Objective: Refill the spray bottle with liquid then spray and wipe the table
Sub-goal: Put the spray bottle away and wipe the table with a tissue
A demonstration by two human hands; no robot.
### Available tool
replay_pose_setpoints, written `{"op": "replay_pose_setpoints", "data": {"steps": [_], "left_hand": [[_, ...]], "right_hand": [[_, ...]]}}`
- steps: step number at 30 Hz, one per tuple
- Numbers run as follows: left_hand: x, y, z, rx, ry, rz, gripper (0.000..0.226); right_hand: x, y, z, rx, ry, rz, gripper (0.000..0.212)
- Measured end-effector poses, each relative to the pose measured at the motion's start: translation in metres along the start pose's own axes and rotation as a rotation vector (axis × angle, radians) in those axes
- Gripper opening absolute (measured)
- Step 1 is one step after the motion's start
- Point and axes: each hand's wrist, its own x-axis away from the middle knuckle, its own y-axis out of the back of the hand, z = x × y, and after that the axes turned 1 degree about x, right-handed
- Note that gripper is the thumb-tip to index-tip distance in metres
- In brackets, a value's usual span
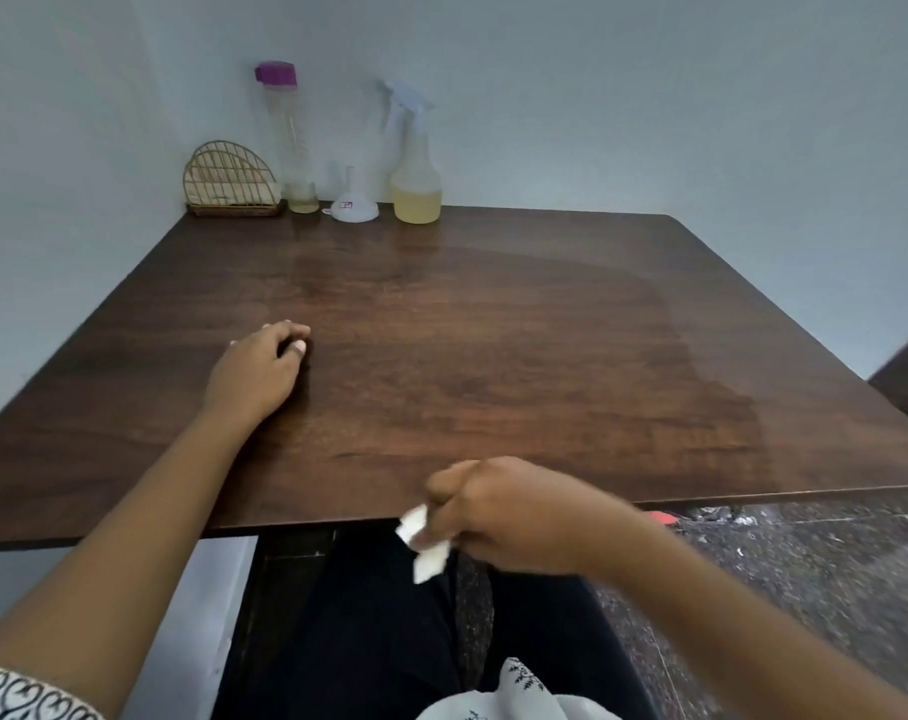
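Observation:
A clear spray bottle [415,171] with yellowish liquid in its lower part stands at the back of the dark wooden table [493,356]. Left of it lies an upturned white funnel [353,205], then a tall clear bottle [288,148] with a purple cap and a little liquid at the bottom. My left hand [257,374] rests on the table's left half, fingers curled, nothing visible in it. My right hand [498,511] hovers at the near table edge, closed on a crumpled white tissue [425,543] that hangs below the fingers.
A woven tissue holder [231,181] sits in the back left corner against the wall. A wet sheen covers much of the tabletop. Walls close the back and left sides. Speckled floor [805,589] lies to the right, my dark-clad legs under the near edge.

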Motion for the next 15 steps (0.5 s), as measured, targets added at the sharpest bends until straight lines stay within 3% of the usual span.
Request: {"op": "replay_pose_setpoints", "data": {"steps": [2,4,7,11,15], "left_hand": [[0.008,-0.002,0.000,-0.016,-0.036,-0.002,0.031],[0.013,-0.004,0.000,-0.039,-0.073,-0.001,0.032],[0.015,-0.004,0.000,-0.088,-0.100,-0.002,0.033],[0.016,-0.004,-0.002,-0.146,-0.145,-0.005,0.033],[0.015,-0.007,-0.003,-0.123,-0.197,-0.007,0.032]], "right_hand": [[0.004,0.019,-0.018,-0.034,-0.130,-0.012,0.025],[0.000,0.022,-0.051,-0.017,-0.338,-0.247,0.011],[-0.016,0.005,-0.074,0.102,-0.535,-0.377,0.022],[-0.014,-0.023,-0.037,0.127,-0.461,-0.383,0.036],[0.002,-0.021,0.014,-0.046,-0.142,-0.216,0.036]]}}
